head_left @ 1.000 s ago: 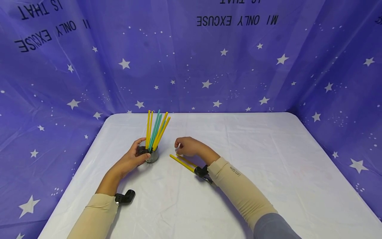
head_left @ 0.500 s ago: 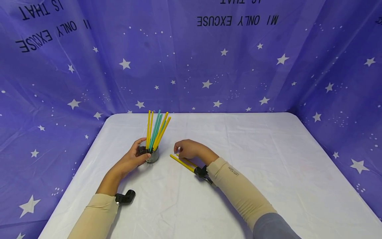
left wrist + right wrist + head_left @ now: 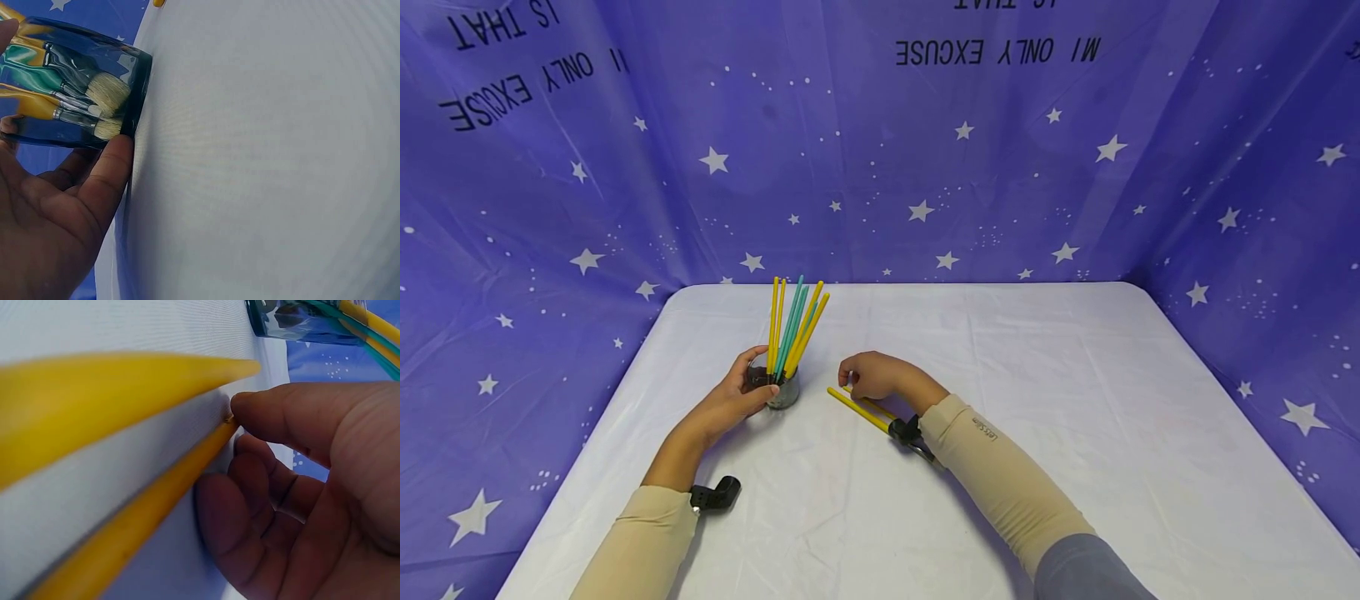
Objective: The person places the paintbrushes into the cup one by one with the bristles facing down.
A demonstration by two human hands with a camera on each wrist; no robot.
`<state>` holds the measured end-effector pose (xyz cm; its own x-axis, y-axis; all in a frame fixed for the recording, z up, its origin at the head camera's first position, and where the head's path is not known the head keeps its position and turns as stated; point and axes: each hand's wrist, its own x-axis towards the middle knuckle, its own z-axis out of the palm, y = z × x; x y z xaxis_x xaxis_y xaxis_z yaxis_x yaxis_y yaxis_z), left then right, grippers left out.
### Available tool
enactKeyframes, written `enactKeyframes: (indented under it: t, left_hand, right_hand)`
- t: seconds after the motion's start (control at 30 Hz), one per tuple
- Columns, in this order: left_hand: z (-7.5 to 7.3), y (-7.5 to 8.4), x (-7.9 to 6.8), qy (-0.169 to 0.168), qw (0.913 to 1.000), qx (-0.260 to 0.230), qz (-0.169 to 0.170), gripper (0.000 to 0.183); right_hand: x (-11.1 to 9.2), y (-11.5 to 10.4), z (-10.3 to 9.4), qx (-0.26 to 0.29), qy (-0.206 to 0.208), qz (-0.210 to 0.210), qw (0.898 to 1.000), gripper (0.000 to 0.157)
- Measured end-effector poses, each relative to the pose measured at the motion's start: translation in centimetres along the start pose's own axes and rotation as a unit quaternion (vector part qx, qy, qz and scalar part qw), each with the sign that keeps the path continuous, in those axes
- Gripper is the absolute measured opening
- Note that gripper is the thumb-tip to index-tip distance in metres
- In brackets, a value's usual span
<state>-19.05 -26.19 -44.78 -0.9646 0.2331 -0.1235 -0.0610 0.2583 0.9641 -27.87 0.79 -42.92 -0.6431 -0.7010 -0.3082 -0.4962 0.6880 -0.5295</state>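
Note:
My left hand (image 3: 730, 400) is wrapped around a clear glass (image 3: 786, 395) that stands on the table. Yellow-handled paintbrushes (image 3: 772, 321) and green-handled ones (image 3: 789, 337) lean in it, and the left wrist view shows their pale bristles (image 3: 107, 94) at the bottom. To the right, my right hand (image 3: 876, 375) has its thumb and fingers at the handle end of a yellow paintbrush (image 3: 156, 494), pinching it low over the cloth. A second yellow paintbrush (image 3: 856, 409) lies alongside, nearer me. The brush heads of this pair are partly hidden under the right wrist.
A white cloth (image 3: 1060, 400) covers the table. Purple curtains (image 3: 880, 167) with white stars hang behind and at both sides. Black wrist cameras (image 3: 715, 495) stick out from both wrists, the right one overlapping the lying brushes in the head view.
My right hand has come down slightly, and its fingers have closed at the far yellow paintbrush's handle end. The left hand and the glass have stayed put.

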Motion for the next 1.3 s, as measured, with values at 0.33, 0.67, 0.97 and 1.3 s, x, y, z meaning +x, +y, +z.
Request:
enactKeyframes:
  t: [0.33,0.67,0.97,1.3]
  left_hand:
    - [0.1,-0.1,0.1,0.002,1.0,0.0,0.005,0.077]
    - [0.0,-0.1,0.0,0.0,1.0,0.001,0.005,0.078]
    - [0.0,-0.1,-0.1,0.003,1.0,0.007,-0.006,0.078]
    - [0.0,0.0,0.0,0.003,1.0,0.007,-0.002,0.078]
  right_hand:
    - [-0.1,0.2,-0.2,0.041,-0.002,0.006,0.999,0.016]
    - [-1.1,-0.4,-1.5,0.086,-0.004,0.01,0.996,0.019]
    - [-1.5,-0.5,-2.7,0.099,0.018,-0.006,0.995,0.022]
    - [-2.7,-1.3,-4.2,0.099,0.082,-0.039,0.991,0.018]
